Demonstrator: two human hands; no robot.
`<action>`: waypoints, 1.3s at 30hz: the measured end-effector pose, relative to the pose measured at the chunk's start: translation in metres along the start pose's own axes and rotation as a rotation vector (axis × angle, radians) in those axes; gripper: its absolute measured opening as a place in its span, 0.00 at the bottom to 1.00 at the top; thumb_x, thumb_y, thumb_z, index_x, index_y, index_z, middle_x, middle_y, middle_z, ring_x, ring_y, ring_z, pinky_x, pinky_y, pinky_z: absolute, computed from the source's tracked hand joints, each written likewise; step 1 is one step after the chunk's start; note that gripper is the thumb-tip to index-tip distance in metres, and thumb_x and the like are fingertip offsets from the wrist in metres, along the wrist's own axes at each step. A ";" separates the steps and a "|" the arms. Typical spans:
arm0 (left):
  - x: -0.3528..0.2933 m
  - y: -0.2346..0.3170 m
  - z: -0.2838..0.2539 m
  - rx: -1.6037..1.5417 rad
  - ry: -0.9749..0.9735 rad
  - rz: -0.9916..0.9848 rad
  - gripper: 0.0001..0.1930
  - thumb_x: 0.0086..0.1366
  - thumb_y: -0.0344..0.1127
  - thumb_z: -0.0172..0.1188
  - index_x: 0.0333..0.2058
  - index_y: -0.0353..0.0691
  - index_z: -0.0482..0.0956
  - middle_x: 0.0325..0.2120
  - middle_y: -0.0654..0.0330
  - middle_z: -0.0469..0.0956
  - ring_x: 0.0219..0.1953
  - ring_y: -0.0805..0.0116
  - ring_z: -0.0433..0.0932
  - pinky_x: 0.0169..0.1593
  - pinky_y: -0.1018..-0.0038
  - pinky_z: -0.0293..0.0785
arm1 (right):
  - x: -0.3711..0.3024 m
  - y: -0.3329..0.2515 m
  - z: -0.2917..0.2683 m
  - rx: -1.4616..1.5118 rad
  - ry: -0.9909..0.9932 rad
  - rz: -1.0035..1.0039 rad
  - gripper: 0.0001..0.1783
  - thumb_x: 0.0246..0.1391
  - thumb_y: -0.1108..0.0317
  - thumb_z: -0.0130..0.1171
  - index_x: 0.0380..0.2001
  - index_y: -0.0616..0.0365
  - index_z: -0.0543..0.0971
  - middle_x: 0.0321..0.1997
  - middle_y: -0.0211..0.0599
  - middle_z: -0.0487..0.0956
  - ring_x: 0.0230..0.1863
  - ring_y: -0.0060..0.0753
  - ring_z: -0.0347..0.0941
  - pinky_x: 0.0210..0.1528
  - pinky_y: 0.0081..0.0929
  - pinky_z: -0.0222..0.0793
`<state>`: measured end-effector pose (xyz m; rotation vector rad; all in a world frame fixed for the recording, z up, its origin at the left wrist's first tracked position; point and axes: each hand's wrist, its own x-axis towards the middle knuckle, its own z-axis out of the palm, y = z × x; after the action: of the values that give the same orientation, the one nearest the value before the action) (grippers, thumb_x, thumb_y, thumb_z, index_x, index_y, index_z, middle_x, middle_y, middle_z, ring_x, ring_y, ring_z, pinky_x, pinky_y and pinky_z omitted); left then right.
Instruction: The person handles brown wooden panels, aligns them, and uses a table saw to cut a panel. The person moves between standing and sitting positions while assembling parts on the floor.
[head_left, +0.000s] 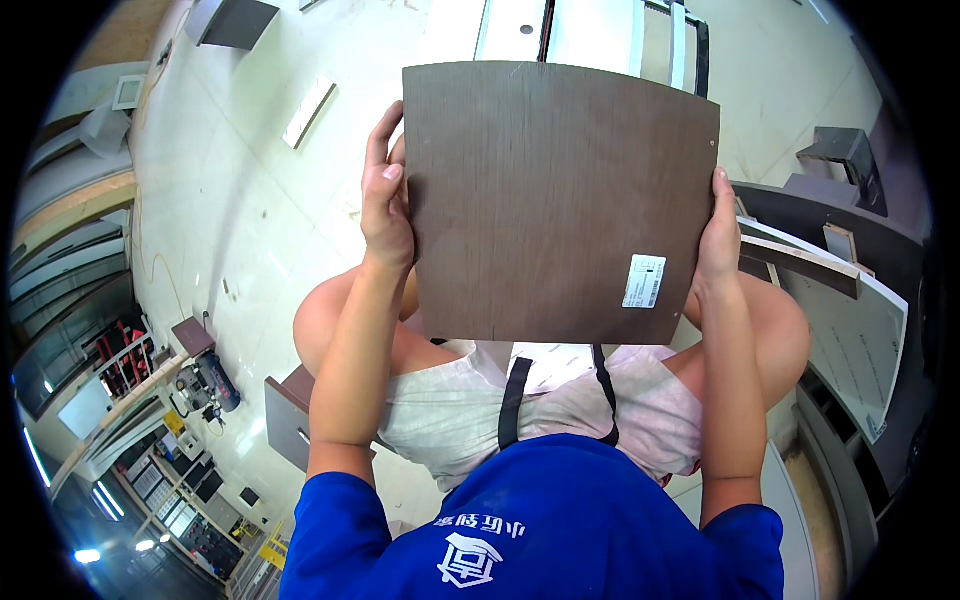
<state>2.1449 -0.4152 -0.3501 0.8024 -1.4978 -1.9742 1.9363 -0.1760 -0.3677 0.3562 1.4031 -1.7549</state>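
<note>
Nearest is the person's blue shirt (560, 530), with pale shorts (440, 410) beyond it and a black strap (515, 400) across them. Above the lap, a brown board (550, 200) is held up between both hands, its broad face toward the camera. The left hand (388, 200) grasps its left edge, thumb at the side; the right hand (718, 235) grasps the right edge, thumb pointing up along it. The fingers behind the board are hidden. A white label (644, 282) is stuck near its lower right corner. To the right of the knees, a brown strip (800, 265) lies across a pale sheet (865, 350). Past the board's top edge are white panels (590, 35). On the pale floor (240, 190) to the left lies a white strip (310, 112); farther up stands a grey box (232, 22). Far left, shelves (180, 500) line the room.
</note>
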 end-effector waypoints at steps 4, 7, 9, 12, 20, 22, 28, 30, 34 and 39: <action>0.000 -0.004 -0.005 0.062 -0.020 0.013 0.45 0.55 0.52 0.49 0.66 0.31 0.48 0.60 0.44 0.65 0.64 0.56 0.61 0.67 0.64 0.50 | 0.001 0.001 0.000 -0.066 -0.026 -0.045 0.30 0.67 0.46 0.41 0.54 0.64 0.70 0.51 0.40 0.76 0.49 0.31 0.74 0.51 0.27 0.70; -0.002 -0.009 -0.008 0.140 -0.027 0.055 0.44 0.57 0.53 0.48 0.66 0.31 0.49 0.60 0.47 0.65 0.63 0.58 0.62 0.66 0.65 0.51 | -0.001 0.000 0.002 -0.146 -0.036 -0.108 0.30 0.67 0.47 0.41 0.53 0.65 0.71 0.51 0.41 0.76 0.49 0.30 0.74 0.51 0.26 0.69; -0.004 -0.011 -0.011 0.196 -0.030 0.091 0.43 0.59 0.54 0.47 0.66 0.31 0.50 0.59 0.49 0.66 0.62 0.60 0.63 0.65 0.66 0.52 | -0.002 0.000 0.003 -0.193 -0.041 -0.151 0.30 0.67 0.47 0.41 0.53 0.66 0.71 0.51 0.41 0.76 0.49 0.30 0.74 0.51 0.25 0.69; -0.003 -0.013 -0.016 0.026 -0.063 0.021 0.41 0.62 0.57 0.44 0.65 0.31 0.53 0.59 0.51 0.66 0.61 0.62 0.63 0.64 0.66 0.54 | -0.002 -0.002 0.000 -0.248 -0.041 -0.204 0.30 0.67 0.47 0.41 0.51 0.66 0.72 0.49 0.41 0.77 0.48 0.29 0.74 0.50 0.24 0.69; -0.007 -0.007 -0.005 0.021 -0.075 0.000 0.41 0.64 0.64 0.43 0.62 0.32 0.60 0.56 0.53 0.68 0.58 0.64 0.65 0.62 0.68 0.57 | -0.004 -0.002 -0.002 -0.313 -0.046 -0.279 0.28 0.66 0.47 0.44 0.47 0.65 0.76 0.42 0.37 0.79 0.42 0.25 0.75 0.45 0.23 0.70; -0.008 -0.008 -0.007 -0.015 -0.100 -0.027 0.41 0.65 0.65 0.41 0.62 0.33 0.60 0.57 0.53 0.67 0.58 0.64 0.65 0.63 0.67 0.57 | -0.003 -0.003 -0.004 -0.307 -0.073 -0.284 0.28 0.66 0.47 0.45 0.46 0.65 0.76 0.42 0.37 0.79 0.41 0.25 0.75 0.45 0.22 0.70; -0.010 -0.016 -0.019 -0.037 -0.110 -0.105 0.40 0.67 0.65 0.38 0.62 0.33 0.61 0.57 0.52 0.68 0.58 0.63 0.66 0.62 0.67 0.59 | -0.004 -0.002 -0.002 -0.309 -0.069 -0.335 0.28 0.66 0.47 0.46 0.47 0.65 0.76 0.43 0.37 0.79 0.42 0.25 0.75 0.45 0.22 0.69; -0.011 -0.014 -0.019 -0.052 -0.116 -0.142 0.40 0.67 0.65 0.38 0.61 0.33 0.61 0.56 0.52 0.68 0.58 0.62 0.67 0.61 0.66 0.61 | -0.005 -0.002 -0.001 -0.309 -0.070 -0.341 0.28 0.66 0.47 0.47 0.47 0.65 0.76 0.43 0.37 0.79 0.42 0.25 0.74 0.45 0.22 0.69; -0.013 -0.014 -0.021 -0.076 -0.118 -0.206 0.40 0.67 0.66 0.38 0.60 0.33 0.63 0.54 0.51 0.70 0.56 0.61 0.68 0.59 0.66 0.64 | -0.006 -0.004 -0.003 -0.315 -0.072 -0.348 0.27 0.66 0.48 0.47 0.47 0.65 0.76 0.44 0.37 0.79 0.42 0.25 0.74 0.45 0.23 0.69; -0.016 -0.014 -0.021 -0.075 -0.079 -0.240 0.40 0.66 0.66 0.39 0.59 0.33 0.64 0.54 0.50 0.70 0.56 0.61 0.69 0.58 0.66 0.65 | -0.007 -0.003 -0.003 -0.324 -0.060 -0.358 0.26 0.66 0.49 0.47 0.47 0.65 0.76 0.43 0.36 0.79 0.41 0.24 0.74 0.44 0.23 0.70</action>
<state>2.1704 -0.4141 -0.3658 0.9180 -1.4171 -2.2467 1.9378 -0.1703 -0.3623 -0.1296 1.7535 -1.7546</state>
